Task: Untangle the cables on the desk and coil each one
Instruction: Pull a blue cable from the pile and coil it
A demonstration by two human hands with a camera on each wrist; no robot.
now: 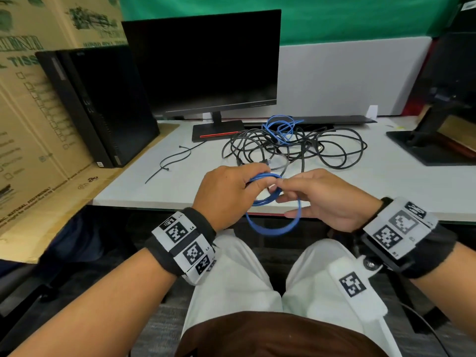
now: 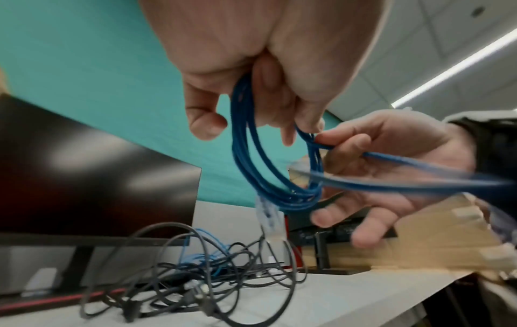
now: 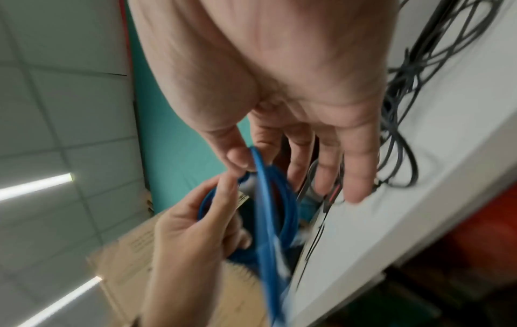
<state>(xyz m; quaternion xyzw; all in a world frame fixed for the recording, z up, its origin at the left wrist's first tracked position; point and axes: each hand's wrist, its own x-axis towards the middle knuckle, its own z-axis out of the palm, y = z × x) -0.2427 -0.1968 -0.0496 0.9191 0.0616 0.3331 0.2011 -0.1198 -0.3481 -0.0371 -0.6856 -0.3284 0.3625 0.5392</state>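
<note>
My left hand (image 1: 257, 182) grips a small coil of dark blue cable (image 1: 270, 229) just over the desk's front edge, and its lower loop hangs past the edge. In the left wrist view the coil (image 2: 251, 168) runs through the curled fingers, and a clear plug (image 2: 268, 221) dangles under it. My right hand (image 1: 280, 193) pinches one blurred strand (image 3: 263, 199) of the same cable between thumb and index, with its other fingers spread. A tangle of black cables (image 1: 296, 148) with a lighter blue cable (image 1: 280, 127) on top lies behind the hands.
A dark monitor (image 1: 206, 63) stands behind the tangle and a black computer tower (image 1: 103, 104) to its left. A thin black tie (image 1: 170, 161) lies on the white desk (image 1: 386, 186). A second monitor stand (image 1: 432, 140) sits at the right and cardboard boxes (image 1: 25, 112) at the left.
</note>
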